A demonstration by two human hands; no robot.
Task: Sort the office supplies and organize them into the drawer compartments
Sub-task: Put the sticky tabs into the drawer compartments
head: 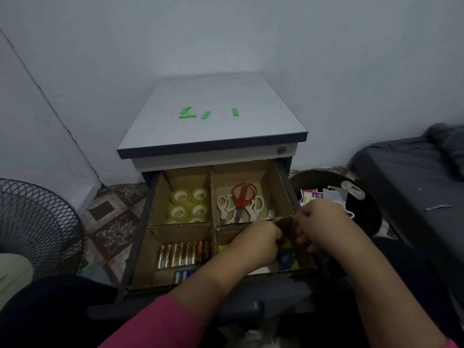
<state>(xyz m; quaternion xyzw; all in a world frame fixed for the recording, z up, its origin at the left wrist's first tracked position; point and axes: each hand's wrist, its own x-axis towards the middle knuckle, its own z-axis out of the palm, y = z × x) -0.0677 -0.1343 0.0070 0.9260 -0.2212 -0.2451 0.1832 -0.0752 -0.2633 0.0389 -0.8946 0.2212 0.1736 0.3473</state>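
Both hands, left [261,241] and right [317,222], grip the brown cardboard divider strip [285,222] (fingers curled). Pulling hard may tear it; the scissors [242,197] lie just behind.

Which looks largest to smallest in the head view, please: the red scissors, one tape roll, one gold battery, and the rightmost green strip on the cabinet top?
1. Red scissors
2. Gold battery
3. Tape roll
4. Green strip, though it lies farthest from the camera, so unsure.
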